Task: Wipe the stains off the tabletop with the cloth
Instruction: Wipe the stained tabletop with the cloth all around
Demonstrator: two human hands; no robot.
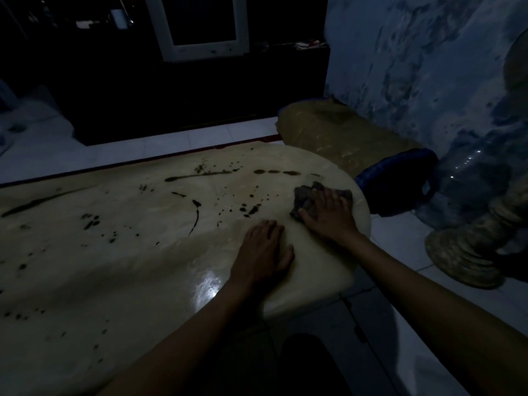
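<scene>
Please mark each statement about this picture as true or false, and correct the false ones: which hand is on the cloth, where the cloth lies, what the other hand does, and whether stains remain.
1. The right hand presses on the cloth. True.
2. The cloth lies in the middle of the tabletop. False: it lies near the rounded right end of the table.
3. The left hand holds a spray bottle. False: it rests flat on the tabletop and holds nothing.
4. Dark stains remain on the tabletop to the left of the cloth. True.
5. Both hands touch the cloth. False: only the right hand does.
</scene>
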